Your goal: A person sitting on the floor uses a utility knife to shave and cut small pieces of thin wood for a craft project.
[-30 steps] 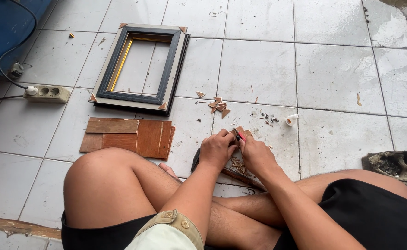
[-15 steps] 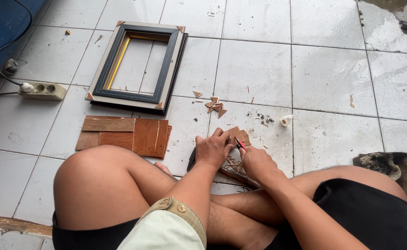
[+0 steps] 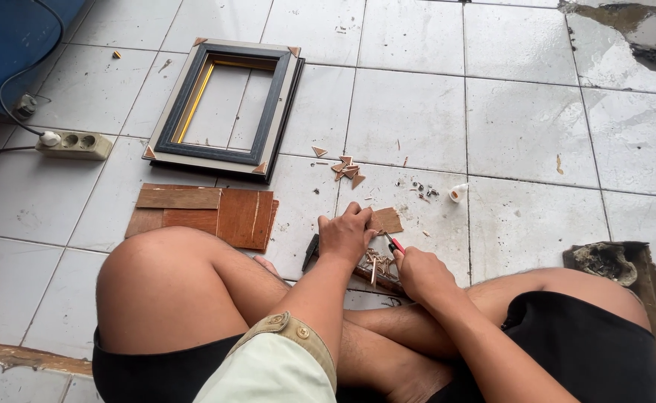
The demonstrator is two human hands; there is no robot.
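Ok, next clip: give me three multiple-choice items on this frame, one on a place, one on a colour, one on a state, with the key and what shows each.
1. Where does the picture frame lie?
A. on the person's lap
B. flat on the tiled floor, beyond the wooden boards
C. leaning on a wall

2. What colour is the tool handle in the right hand?
A. red
B. green
C. white

3. What is the left hand doing?
A. resting on the knee
B. lifting the power strip
C. pressing down on a small wooden piece

Key: 1 B, the frame lies flat past the boards. 2 A, a red tip shows above the fist. 3 C, its fingers lie on the piece.
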